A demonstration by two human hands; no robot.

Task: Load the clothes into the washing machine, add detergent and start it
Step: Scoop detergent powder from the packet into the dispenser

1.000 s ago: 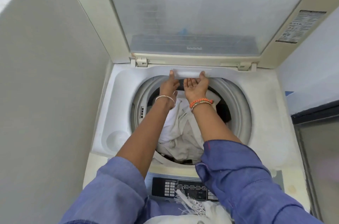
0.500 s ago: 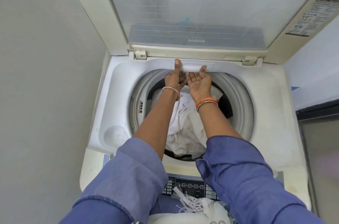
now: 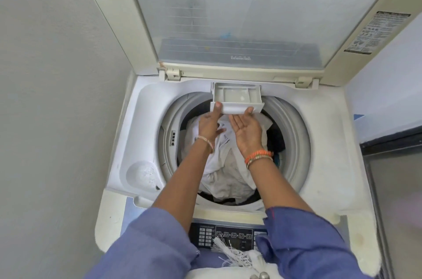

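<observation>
Hands (image 3: pixel 209 126) (image 3: pixel 247 129) on detergent drawer (image 3: pixel 237 98), pulled out

Both arms reach forward, sleeves at the elbows. The left hand (image 3: pixel 209 124) grips the detergent drawer (image 3: pixel 237 100) at its front left corner, thumb on top; the right hand (image 3: pixel 247 130) lies palm-up, fingertips under the drawer's front edge.

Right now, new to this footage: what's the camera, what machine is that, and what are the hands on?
The single view comes from a camera worn on the person's head, looking down. Below is a top-loading washing machine with its lid raised. Clothes already lie in the drum. At the back rim a small detergent drawer stands pulled out. The left hand grips its front left corner; the right hand, palm up, touches its front edge from below. The control panel sits nearest the person.
</observation>
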